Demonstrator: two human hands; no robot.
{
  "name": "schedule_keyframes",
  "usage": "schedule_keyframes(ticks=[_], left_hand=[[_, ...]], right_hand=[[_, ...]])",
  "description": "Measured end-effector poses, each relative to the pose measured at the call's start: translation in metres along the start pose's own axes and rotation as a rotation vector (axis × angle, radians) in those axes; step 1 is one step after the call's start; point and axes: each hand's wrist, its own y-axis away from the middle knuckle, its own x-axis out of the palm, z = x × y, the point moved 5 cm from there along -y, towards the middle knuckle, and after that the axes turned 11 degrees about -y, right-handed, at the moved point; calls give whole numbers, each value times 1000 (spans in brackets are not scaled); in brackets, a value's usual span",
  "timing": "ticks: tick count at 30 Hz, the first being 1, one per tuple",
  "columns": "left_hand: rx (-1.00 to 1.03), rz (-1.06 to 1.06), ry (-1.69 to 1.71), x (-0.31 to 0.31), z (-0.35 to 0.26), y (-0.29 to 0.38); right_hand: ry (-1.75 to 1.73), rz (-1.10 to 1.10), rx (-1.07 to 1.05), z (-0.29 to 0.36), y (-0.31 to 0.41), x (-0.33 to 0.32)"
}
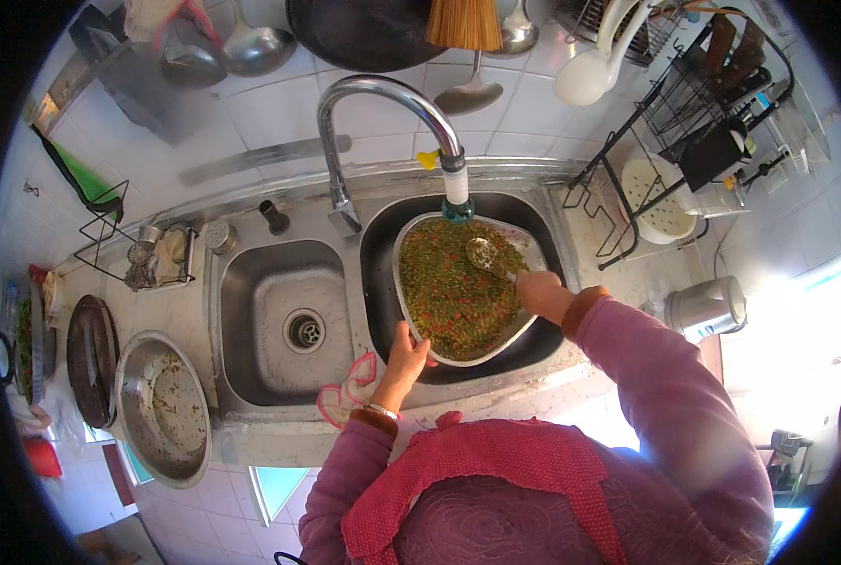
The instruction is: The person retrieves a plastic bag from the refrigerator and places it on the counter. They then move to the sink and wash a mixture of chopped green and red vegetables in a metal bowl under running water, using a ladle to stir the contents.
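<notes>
My right hand (542,293) is closed on the handle of a metal spoon (482,254), whose bowl rests on chopped green and red vegetables (455,289). They fill much of a metal strainer basket (526,244) set in the right sink basin (378,282). At the basket's near left rim, my left hand (406,357) grips the edge with its thumb and fingers. The chrome faucet (392,81) arches over, its filter nozzle (456,187) above the basket's far rim.
Left basin (286,282) has a drain; a pink-edged cloth (353,385) lies at its front. A metal bowl (166,409) with food bits stands left, beside a dark round board (90,360). Right are a black wire rack (625,212) and a metal kettle (706,307). Ladles (258,53) hang behind.
</notes>
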Motion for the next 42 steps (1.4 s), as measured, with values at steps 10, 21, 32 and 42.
schedule_keyframes(ticks=[10, 21, 32, 42], left_hand=[[-47, 57, 57, 2, 9, -1], [9, 37, 80, 4, 8, -3], [-52, 48, 67, 2, 9, -2], [-49, 92, 81, 7, -1, 0]], right_hand=[[-128, 56, 41, -1, -13, 27], [-13, -111, -103, -18, -31, 8], [-20, 68, -71, -14, 7, -9], [-184, 46, 243, -17, 21, 38]])
